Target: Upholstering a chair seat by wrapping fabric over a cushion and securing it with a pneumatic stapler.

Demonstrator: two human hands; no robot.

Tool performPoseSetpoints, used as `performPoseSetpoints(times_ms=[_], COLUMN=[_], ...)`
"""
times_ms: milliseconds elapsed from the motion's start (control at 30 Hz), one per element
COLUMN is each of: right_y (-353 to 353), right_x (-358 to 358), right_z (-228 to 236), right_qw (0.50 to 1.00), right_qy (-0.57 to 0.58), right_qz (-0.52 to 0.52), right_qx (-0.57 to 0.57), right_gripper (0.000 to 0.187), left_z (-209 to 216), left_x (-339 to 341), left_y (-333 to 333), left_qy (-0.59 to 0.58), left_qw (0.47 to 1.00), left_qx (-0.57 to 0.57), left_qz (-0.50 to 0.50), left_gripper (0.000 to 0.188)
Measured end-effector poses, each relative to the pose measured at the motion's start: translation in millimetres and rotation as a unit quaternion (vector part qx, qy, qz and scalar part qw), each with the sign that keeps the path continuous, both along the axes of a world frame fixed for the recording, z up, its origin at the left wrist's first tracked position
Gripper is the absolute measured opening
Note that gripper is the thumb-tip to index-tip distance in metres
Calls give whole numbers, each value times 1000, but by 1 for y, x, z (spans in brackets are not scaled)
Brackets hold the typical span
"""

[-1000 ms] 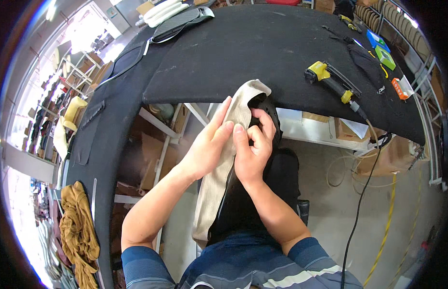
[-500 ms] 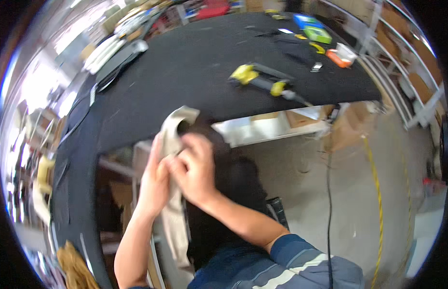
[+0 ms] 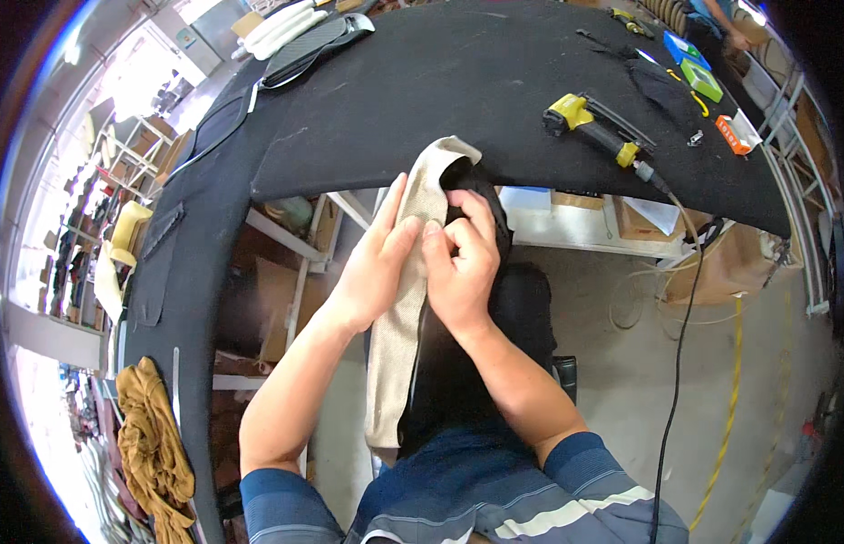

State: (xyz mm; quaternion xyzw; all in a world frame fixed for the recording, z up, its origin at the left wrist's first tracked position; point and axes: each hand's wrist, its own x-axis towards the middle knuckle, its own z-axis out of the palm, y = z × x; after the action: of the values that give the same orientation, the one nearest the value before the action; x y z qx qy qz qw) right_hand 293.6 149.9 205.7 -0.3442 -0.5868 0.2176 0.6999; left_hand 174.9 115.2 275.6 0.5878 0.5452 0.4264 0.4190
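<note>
A long piece covered in beige woven fabric (image 3: 397, 363) stretches from my lap up to the table's edge. At its far end it curls over, and a dark inner side shows. My left hand (image 3: 372, 272) lies along the left of the piece, its fingers behind and its thumb on the front. Close beside it, my right hand (image 3: 463, 272) grips the right edge between thumb and bent fingers. The two thumbs nearly meet on the fabric. What the fingertips press behind the piece is hidden.
A black-covered table (image 3: 395, 82) curves around in front and to the left. On it lie a yellow-and-black air tool (image 3: 590, 127) with a hose, an orange-and-white box (image 3: 737, 134) and a green box (image 3: 701, 82). Brown cloth (image 3: 150, 444) hangs at the left. Another person's hand (image 3: 737, 38) shows at the far right.
The view has shifted, so the table and hands sit differently in the picture. Both hands still hold the beige fabric piece. Another person's arm has come into view at the far right.
</note>
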Motion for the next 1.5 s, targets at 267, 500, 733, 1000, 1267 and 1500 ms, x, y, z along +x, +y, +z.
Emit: performPoseSetpoints(times_ms=[267,500,733,1000,1267,1500], right_y=[-1,-2,1,-1,118,218], right_x=[0,-9,-13,-4,118,243], right_z=[-7,-11,-14,-6,-12,-14], right_qw=[1000,998,999,999,959,793], right_qy=[11,36,18,30,-206,-543], right_qz=[26,46,27,29,-174,-262], right_qx=[-12,-25,-15,-14,83,-86], right_gripper=[26,28,28,29,17,48], left_z=[-61,-81,-14,1,-3,5], left_x=[-10,-10,-12,0,-4,5], left_y=[27,54,6,-3,-1,-2], left_qy=[-414,-447,-95,92,112,137], left_qw=[893,880,995,995,992,989], left_qx=[-171,-153,8,38,40,37], left_qz=[-35,-57,9,18,31,34], left_gripper=[62,56,57,60,59,58])
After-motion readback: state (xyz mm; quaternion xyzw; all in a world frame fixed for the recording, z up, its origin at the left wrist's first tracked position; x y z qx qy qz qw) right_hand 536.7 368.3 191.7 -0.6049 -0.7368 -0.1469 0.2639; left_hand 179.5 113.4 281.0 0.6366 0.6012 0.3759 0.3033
